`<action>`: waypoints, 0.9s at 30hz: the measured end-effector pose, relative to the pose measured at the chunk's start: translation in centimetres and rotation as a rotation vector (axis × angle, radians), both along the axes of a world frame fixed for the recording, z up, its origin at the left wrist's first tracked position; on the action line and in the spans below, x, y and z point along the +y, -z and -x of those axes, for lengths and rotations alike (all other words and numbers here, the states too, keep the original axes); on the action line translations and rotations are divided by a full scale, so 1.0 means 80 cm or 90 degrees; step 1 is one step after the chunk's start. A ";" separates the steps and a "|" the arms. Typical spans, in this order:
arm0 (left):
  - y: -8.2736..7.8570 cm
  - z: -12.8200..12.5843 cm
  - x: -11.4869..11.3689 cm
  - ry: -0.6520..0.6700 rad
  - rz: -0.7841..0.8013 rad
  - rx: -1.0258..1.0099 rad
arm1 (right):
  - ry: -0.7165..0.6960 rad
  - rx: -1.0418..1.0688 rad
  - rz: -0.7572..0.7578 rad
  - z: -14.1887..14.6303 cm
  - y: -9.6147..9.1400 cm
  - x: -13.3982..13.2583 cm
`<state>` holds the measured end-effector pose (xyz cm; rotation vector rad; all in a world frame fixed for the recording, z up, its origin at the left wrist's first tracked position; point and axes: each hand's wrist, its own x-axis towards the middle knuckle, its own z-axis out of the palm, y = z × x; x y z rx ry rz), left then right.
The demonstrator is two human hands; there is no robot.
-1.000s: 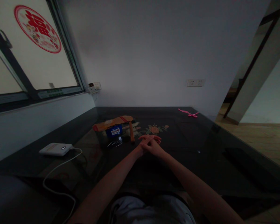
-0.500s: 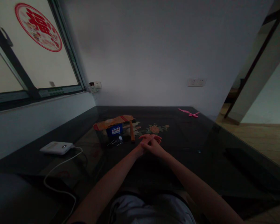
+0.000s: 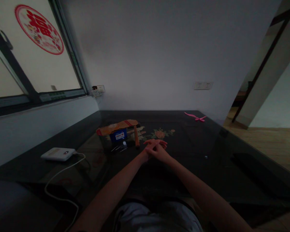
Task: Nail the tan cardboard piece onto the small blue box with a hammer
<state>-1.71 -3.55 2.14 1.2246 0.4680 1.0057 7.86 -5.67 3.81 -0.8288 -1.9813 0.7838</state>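
My left hand (image 3: 148, 152) and my right hand (image 3: 160, 152) rest together over the dark tabletop, one crossed over the other. Their fingers look stretched out and nothing shows in them, though the overlap hides part of each hand. Just left of them lies what looks like a hammer, its wooden handle (image 3: 136, 137) pointing toward me. Beside it is a blue box (image 3: 118, 135) with a white label, partly under a flat orange-brown piece (image 3: 116, 127). In front of the box are shiny thin pieces (image 3: 120, 147), too dim to name.
A white power bank (image 3: 58, 154) with a white cable (image 3: 62, 168) lies at the left. A pink ribbon-like item (image 3: 197, 118) is at the back right, and a small shiny bit (image 3: 206, 157) lies right of my hands. A dark flat object (image 3: 261, 174) lies near the right edge.
The view shifts very slightly. My hands and the things on the table stay where they were.
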 end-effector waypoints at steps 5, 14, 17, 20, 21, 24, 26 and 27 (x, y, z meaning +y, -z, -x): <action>0.002 0.001 0.003 0.007 -0.010 -0.015 | 0.006 -0.008 0.001 0.000 0.003 0.002; 0.006 -0.001 0.007 -0.002 0.007 -0.003 | 0.004 -0.008 -0.008 -0.002 0.004 0.003; 0.007 -0.001 0.007 0.004 0.010 -0.009 | -0.001 -0.003 -0.009 -0.002 0.005 0.004; 0.003 0.000 0.003 -0.001 0.014 -0.006 | -0.001 -0.002 -0.002 -0.001 0.006 0.004; 0.002 0.000 0.002 -0.004 0.014 -0.005 | 0.000 -0.001 0.002 -0.001 0.006 0.004; -0.001 0.000 0.000 -0.003 0.006 -0.006 | 0.002 0.003 0.005 -0.001 0.005 0.003; 0.000 0.000 0.001 0.005 0.001 -0.005 | 0.000 0.007 0.003 -0.001 0.004 0.003; 0.001 0.000 0.002 0.008 0.000 -0.006 | -0.003 0.008 0.002 -0.001 0.004 0.003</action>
